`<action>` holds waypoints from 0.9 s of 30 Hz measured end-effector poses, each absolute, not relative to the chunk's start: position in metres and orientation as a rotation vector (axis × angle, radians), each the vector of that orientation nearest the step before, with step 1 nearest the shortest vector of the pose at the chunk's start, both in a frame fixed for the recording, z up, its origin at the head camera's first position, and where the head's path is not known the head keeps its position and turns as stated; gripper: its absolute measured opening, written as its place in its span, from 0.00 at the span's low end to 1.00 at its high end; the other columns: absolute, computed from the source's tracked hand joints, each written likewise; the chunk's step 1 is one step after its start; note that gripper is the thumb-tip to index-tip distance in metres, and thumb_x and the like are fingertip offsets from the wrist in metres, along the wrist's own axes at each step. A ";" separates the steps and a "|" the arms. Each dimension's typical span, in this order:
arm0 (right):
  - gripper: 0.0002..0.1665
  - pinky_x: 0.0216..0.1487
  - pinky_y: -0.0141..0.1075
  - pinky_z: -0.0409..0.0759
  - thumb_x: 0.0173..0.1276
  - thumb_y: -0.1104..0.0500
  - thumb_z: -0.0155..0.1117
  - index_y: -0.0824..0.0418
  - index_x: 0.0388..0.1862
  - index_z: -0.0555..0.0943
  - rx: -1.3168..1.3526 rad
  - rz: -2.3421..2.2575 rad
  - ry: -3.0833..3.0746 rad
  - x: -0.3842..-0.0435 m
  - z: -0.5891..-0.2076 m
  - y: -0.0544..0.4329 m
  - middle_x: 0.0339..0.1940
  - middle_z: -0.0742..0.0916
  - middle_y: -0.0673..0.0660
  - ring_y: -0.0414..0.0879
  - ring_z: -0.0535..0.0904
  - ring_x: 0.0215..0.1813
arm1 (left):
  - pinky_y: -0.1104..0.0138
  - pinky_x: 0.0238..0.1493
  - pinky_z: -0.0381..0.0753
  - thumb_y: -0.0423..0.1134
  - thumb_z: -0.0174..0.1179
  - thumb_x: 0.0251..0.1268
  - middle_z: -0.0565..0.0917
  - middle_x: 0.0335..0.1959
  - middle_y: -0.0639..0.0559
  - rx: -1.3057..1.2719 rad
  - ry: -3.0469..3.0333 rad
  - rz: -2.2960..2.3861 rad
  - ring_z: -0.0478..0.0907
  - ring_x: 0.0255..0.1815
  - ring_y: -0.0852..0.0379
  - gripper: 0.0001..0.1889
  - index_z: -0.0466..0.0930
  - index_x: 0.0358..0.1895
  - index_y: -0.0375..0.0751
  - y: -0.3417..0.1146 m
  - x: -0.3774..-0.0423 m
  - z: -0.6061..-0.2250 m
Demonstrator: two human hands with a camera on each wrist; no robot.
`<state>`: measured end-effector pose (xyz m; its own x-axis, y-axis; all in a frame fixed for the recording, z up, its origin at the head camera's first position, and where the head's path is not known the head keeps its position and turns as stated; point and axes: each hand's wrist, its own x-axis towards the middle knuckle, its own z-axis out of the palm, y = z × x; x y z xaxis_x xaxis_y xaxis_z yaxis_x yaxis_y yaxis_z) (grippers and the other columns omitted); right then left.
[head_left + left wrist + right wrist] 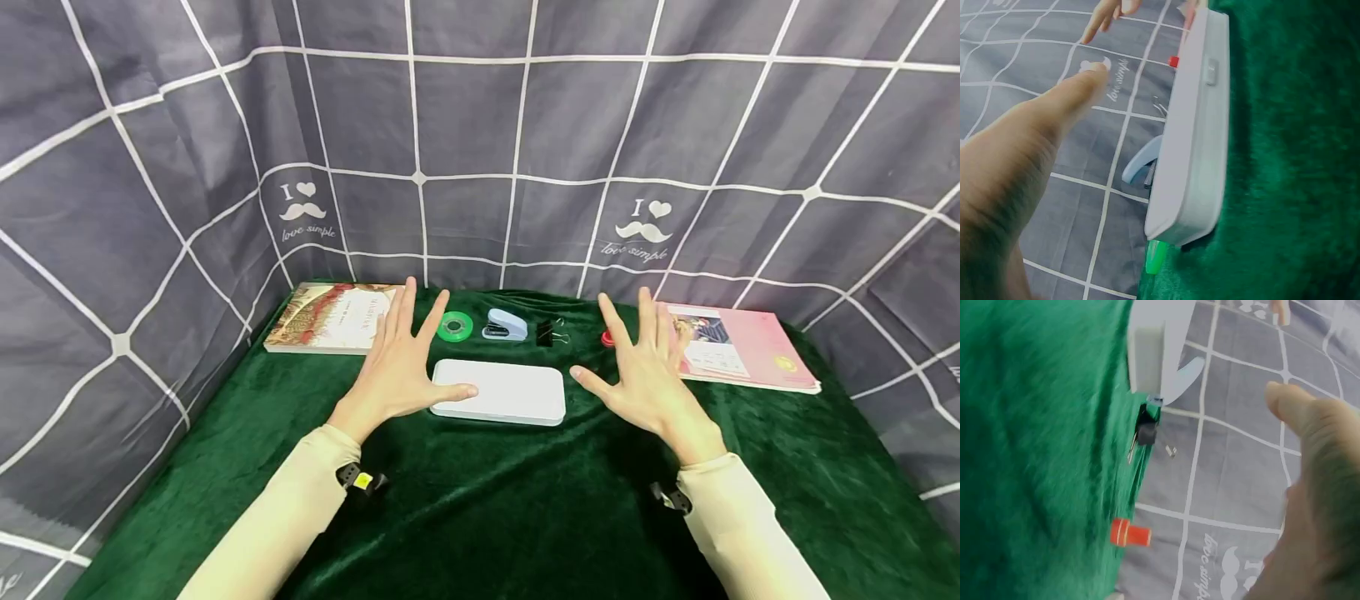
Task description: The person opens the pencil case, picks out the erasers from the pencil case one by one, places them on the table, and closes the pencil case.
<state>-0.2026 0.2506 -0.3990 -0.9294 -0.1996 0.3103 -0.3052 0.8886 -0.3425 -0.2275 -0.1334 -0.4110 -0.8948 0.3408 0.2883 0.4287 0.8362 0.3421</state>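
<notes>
In the head view a white flat case (510, 392) with rounded corners lies on the green cloth, between the two hands. My left hand (396, 367) is held above the case's left end, fingers spread and holding nothing. Its thumb overlaps the case in the head view, but in the left wrist view the thumb (1066, 100) is apart from it. To the right of the case, my right hand (645, 375) hovers with fingers spread and nothing in it. Behind the case stand a green tape roll (454, 327), a light blue stapler (506, 325) and a black binder clip (552, 333).
A book (330, 321) with a red and white cover lies at the back left. Pink-covered books or magazines (765, 342) lie at the back right. A small red object (1129, 533) sits near the right hand. Grey gridded curtain (472, 117) surrounds the back and sides.
</notes>
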 end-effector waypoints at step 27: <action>0.59 0.77 0.54 0.78 0.66 0.53 0.89 0.65 0.88 0.66 0.841 1.341 -2.833 -0.215 -0.450 0.233 0.82 0.76 0.64 0.61 0.80 0.77 | 0.42 0.72 0.79 0.54 0.90 0.51 0.79 0.77 0.50 -0.856 -2.694 -1.292 0.78 0.73 0.44 0.53 0.75 0.82 0.46 -0.151 -0.239 -0.481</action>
